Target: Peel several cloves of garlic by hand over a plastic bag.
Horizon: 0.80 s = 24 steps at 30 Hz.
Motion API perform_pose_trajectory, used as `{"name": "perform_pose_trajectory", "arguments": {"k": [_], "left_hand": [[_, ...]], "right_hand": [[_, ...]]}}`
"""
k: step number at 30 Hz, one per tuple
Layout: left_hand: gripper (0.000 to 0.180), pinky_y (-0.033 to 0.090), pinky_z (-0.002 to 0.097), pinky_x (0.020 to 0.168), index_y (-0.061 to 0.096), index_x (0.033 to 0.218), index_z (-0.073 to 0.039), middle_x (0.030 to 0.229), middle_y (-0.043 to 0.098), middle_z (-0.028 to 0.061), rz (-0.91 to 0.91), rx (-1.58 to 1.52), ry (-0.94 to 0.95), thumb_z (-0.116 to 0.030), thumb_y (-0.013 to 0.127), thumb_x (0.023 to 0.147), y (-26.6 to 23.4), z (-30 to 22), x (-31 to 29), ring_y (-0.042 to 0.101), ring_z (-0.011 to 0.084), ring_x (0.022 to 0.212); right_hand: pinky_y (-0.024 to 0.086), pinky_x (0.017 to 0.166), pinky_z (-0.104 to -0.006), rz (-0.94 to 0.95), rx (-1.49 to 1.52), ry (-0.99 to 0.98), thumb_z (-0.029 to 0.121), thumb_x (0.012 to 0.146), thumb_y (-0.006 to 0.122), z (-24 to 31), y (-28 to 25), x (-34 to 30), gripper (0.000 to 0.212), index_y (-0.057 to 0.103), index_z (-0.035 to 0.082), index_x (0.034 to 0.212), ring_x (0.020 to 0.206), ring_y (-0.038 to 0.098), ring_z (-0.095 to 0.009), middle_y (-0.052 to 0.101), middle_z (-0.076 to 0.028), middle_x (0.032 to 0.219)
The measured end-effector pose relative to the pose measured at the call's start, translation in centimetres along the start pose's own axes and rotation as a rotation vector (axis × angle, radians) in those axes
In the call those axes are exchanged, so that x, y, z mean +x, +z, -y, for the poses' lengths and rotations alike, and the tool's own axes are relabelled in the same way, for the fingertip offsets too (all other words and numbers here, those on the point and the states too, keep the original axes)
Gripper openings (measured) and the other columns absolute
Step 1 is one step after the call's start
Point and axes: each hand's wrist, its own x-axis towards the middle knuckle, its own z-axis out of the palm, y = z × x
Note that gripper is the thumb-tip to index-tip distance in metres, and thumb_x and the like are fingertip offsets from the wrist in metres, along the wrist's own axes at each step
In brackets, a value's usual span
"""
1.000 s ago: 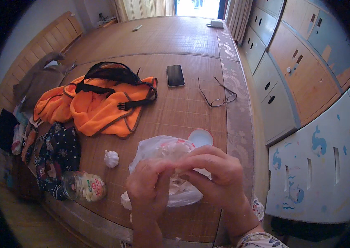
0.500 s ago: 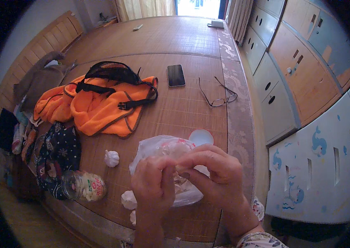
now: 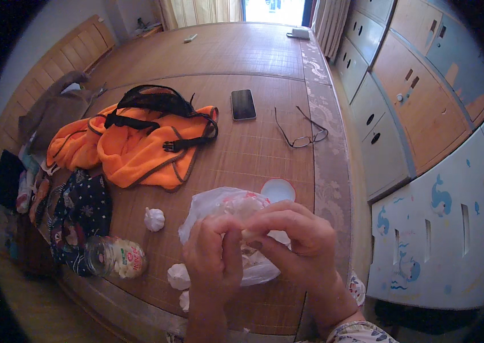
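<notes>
One small pale piece (image 3: 246, 234) is held at the fingertips of both hands, just beyond the left thumb and mostly covered by the fingers. The thumb and forefinger of the left hand (image 3: 214, 251) are pressed together on its near side; by the right hand (image 3: 293, 243) it is pinched from the opposite side. How much of it is hidden cannot be told.

Beneath and just beyond the two hands, one white plastic bag (image 3: 196, 207) is spread, with pale scraps (image 3: 249, 256) seen in it; their number cannot be counted. Three white garlic bulbs are seen to the left of the left hand: one bulb (image 3: 154, 219) is set well apart from it, and two are placed near its wrist, a larger-looking one (image 3: 178, 276) and a partly covered one (image 3: 184, 300). Farther left of that hand, one clear jar (image 3: 117, 258) is partly filled with pale cloves, too crowded to be counted.

One round lid (image 3: 278, 190), edged in red, is placed just beyond the right hand. Well beyond both hands, one phone (image 3: 243, 105) and one pair of glasses (image 3: 302, 140) are laid, and one orange cloth (image 3: 145, 154) is bunched beyond the left hand.
</notes>
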Motion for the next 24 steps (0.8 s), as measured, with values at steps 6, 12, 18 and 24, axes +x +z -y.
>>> {"name": "perform_pose_trajectory", "arguments": {"k": [6, 12, 18, 24], "left_hand": [[0.004, 0.049, 0.0416, 0.066, 0.057, 0.095, -0.004, 0.088, 0.063, 0.0141, -0.006, 0.026, -0.064, -0.005, 0.059, 0.093, 0.0, -0.1, -0.1, 0.063, 0.0331, 0.076], [0.005, 0.05, 0.0377, 0.068, 0.057, 0.097, -0.003, 0.088, 0.063, 0.0135, 0.013, -0.027, -0.137, -0.007, 0.059, 0.095, -0.6, -0.2, 0.0, 0.064, 0.0293, 0.077], [0.008, 0.05, 0.0324, 0.07, 0.062, 0.095, -0.002, 0.087, 0.066, 0.0108, 0.052, -0.212, -0.245, -0.01, 0.063, 0.094, -1.2, -0.6, 0.6, 0.065, 0.021, 0.079], [0.008, 0.051, 0.0306, 0.073, 0.067, 0.096, -0.003, 0.088, 0.069, 0.0106, 0.118, -0.242, -0.173, -0.006, 0.068, 0.088, -2.1, 0.6, 0.9, 0.067, 0.0201, 0.081]], "right_hand": [[0.054, 0.072, -0.0353, 0.013, -0.05, 0.003, 0.004, 0.081, 0.075, 0.1, 0.2, 0.1, 0.02, 0.067, 0.001, 0.099, 0.084, 0.067, -0.029, 0.067, -0.013, 0.093], [0.055, 0.072, -0.0338, 0.021, -0.091, -0.035, 0.001, 0.077, 0.076, -0.3, 0.7, 0.1, 0.022, 0.068, 0.001, 0.099, 0.084, 0.069, -0.026, 0.069, -0.012, 0.093], [0.055, 0.075, -0.0317, 0.005, -0.108, -0.007, -0.003, 0.074, 0.076, 0.0, 0.1, 0.2, 0.024, 0.07, 0.001, 0.096, 0.087, 0.07, -0.023, 0.07, -0.012, 0.093], [0.055, 0.075, -0.0318, 0.012, -0.09, -0.014, -0.004, 0.072, 0.076, -0.3, 0.4, 0.1, 0.024, 0.071, 0.001, 0.096, 0.087, 0.07, -0.024, 0.07, -0.012, 0.094]]}}
